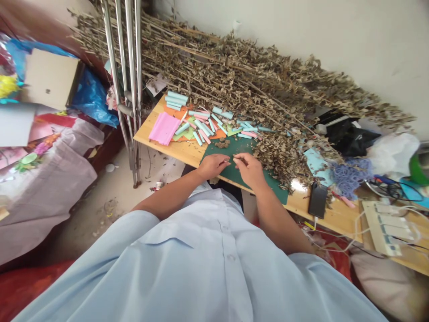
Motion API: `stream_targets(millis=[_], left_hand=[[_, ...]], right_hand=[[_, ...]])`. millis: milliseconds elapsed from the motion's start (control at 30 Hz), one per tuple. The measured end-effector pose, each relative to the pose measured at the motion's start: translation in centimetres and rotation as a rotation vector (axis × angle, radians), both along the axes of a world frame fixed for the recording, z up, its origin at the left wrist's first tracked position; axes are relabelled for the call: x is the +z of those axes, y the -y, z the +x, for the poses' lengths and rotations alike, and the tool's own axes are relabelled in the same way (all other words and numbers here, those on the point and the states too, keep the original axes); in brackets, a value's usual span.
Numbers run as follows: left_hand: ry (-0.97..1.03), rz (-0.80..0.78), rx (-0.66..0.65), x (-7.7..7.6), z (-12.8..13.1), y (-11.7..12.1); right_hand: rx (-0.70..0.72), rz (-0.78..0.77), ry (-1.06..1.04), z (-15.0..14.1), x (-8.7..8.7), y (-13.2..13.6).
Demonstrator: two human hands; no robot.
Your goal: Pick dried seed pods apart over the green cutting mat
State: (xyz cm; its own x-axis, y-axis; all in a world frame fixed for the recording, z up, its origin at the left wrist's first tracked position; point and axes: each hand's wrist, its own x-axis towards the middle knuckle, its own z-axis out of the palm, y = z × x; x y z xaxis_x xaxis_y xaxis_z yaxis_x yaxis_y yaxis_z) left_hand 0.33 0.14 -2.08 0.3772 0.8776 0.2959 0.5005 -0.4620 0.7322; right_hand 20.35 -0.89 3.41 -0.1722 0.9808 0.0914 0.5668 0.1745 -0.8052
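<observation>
My left hand (212,166) and my right hand (250,171) sit close together above a dark green cutting mat (231,176) on a pine table (186,150). Their fingertips pinch a small thin pale strip (237,158), too small to identify. A small clump of dried leaves (223,143) lies on the mat just beyond my hands. Farther left lie a pink paper sheet (164,128) and several rolled pale-blue paper tubes (201,126) on orange and green paper. A heap of dried leafy branches (278,154) lies against the mat's right side.
Metal crutches (129,85) stand at the table's left end. A black phone (317,200), blue yarn (350,178) and a white power strip (385,228) with cables lie to the right. A bed with a mauve cloth (50,183) fills the left side.
</observation>
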Motion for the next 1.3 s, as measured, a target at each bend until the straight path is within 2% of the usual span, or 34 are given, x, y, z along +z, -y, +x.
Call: stream_targets(millis=[100,267,433,533,767,1133,1300], left_hand=[[0.002,-0.005,-0.021,0.2,-0.1,0.0],[-0.012,0.017,-0.048,0.3,-0.2,-0.1],[-0.041,0.030,-0.041,0.3,-0.2,0.0],[-0.051,0.038,-0.044,0.2,-0.2,-0.1],[-0.054,0.030,-0.056,0.4,-0.2,-0.1],[-0.076,0.044,-0.036,0.0,-0.1,-0.2],[-0.066,0.035,-0.042,0.0,-0.1,-0.1]], right_hand=[[0.013,-0.021,-0.044,-0.6,0.5,0.0],[0.054,0.077,0.015,-1.6,1.2,0.1],[0.205,0.265,0.122,-1.9,2.1,-0.2],[0.279,0.310,0.171,-1.9,2.4,-0.5],[0.431,0.243,0.373,-1.5,4.0,-1.3],[0.403,0.179,0.548,-2.6,5.4,-2.2],[0.489,0.180,0.610,-2.6,5.8,-2.5]])
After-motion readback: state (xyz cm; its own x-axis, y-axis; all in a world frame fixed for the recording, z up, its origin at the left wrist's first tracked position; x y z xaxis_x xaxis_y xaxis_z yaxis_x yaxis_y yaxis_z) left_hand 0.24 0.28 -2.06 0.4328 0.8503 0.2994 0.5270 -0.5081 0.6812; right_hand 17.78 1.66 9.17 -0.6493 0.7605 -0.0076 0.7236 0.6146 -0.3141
